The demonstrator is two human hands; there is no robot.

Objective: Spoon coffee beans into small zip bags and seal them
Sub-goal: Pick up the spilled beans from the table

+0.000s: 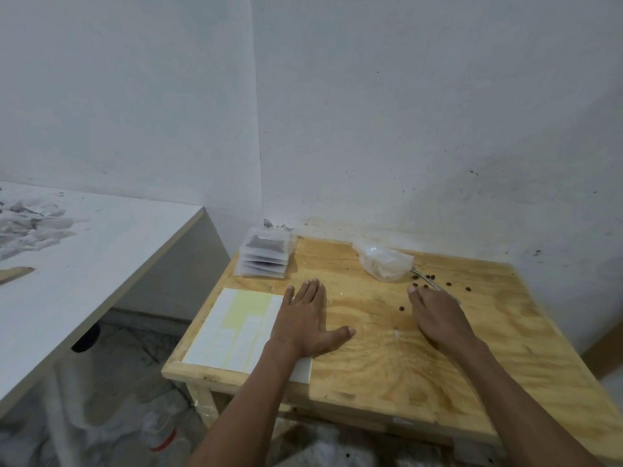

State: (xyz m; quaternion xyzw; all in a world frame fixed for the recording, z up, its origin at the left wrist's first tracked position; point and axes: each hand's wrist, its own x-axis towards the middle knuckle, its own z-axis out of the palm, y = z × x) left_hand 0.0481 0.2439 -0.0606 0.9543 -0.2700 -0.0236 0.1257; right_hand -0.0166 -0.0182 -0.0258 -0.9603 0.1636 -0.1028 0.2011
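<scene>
**Right hand on the spoon handle, left hand flat and idle**

Right hand: fingers stretched forward and close together, tips reaching the near end of the metal spoon. Can't tell whether they're just lying on the handle or starting to pinch it; the hand covers that end.

Spoon axis: runs diagonally, handle toward the right hand and the right edge, bowl end pointing away and left, tucked against the clear plastic bag of beans. So the handle lies along the line of the right fingers, more or less. Pickup looks like a short curl, no reach needed.

Loose coffee beans scattered round the spoon, one stray just left of the right hand's knuckles.

Left hand: palm down on the wooden table, fingers straight and together, thumb splayed toward centre. Holds nothing. Its heel overlaps the right edge of the white-and-yellow label sheet.

Stack of small zip bags: far left corner, straight ahead of the left fingertips, clear gap between. Dark contents show in them, so likely already filled. Left hand is far nearer to them; right hand is far nearer to spoon and bean bag.

Judgement: split is natural, right takes the spoon, left fetches a bag. No open bag in the working area yet.
</scene>
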